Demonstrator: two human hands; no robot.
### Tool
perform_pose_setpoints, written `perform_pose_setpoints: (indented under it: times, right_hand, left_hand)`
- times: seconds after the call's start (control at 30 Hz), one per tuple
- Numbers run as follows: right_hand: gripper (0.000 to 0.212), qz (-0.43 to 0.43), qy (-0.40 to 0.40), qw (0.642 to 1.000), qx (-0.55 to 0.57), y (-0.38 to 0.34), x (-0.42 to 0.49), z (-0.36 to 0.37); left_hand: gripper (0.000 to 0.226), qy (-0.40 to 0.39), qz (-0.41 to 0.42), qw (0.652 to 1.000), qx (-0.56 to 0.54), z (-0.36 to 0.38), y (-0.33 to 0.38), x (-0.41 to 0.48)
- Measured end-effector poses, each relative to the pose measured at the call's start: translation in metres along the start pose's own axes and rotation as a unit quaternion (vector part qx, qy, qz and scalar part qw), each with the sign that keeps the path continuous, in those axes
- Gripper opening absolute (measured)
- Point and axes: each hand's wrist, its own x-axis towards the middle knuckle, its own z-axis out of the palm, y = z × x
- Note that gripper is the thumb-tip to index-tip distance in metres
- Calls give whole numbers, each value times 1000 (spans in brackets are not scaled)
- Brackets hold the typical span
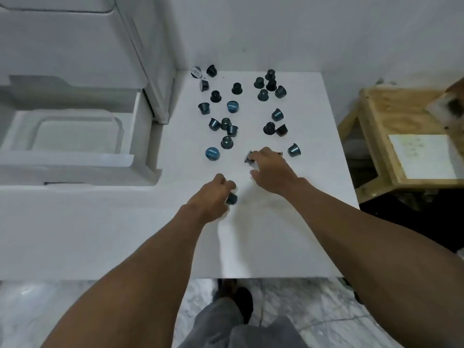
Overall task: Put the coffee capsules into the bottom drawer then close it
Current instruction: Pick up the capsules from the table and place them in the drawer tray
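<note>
Coffee capsules point(227, 142) lie scattered across a white table point(263, 237), beside one open bottom drawer point(67, 159).

I count some twenty-one loose on the tabletop, two showing blue tops. My left hand point(213, 194) curls round one dark capsule point(231, 198); my right hand point(273, 172) pinches a second capsule point(249, 159) against the table.

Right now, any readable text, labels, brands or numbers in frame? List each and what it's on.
No text here is legible.
Upper blue capsule lid: white print, too blurred to read.
Lower blue capsule lid: white print, too blurred to read.
Paper sheet on the wooden stand: faint marks, unreadable.
</note>
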Motion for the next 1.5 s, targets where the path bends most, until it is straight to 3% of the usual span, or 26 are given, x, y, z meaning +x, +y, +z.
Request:
perform_pose_setpoints:
  times: [0.17, 0.37, 0.7, 0.9, 1.2, 1.37, 1.5]
  right_hand:
    - [38, 26, -46, 999, 2, 6, 42, 6]
    - [29, 32, -92, 995, -6, 19, 74, 21]
    - [24, 64, -100, 993, 8, 19, 84, 16]
    - [34, 69, -65, 995, 14, 9, 58, -4]
    - [37, -15, 11, 1000, -4, -34, 1, -51]
    - [33, -84, 56, 995, 7, -84, -14, -78]
    - [33, -127, 67, 989, 24, -135, -17, -90]
  left_hand:
    - [45, -37, 6, 999, -28, -2, -17, 37]
    - [38, -11, -21, 998, -62, -20, -30, 80]
    - [30, -6, -68, 995, -77, -35, -24, 86]
    - [28, 65, -80, 994, -35, -39, -15, 64]
    - [42, 221, -53, 974, -12, -60, 15, -27]
    - [54, 295, -88, 951, -13, -83, 19, -85]
    - [45, 339, -137, 931, -2, -106, 10, -131]
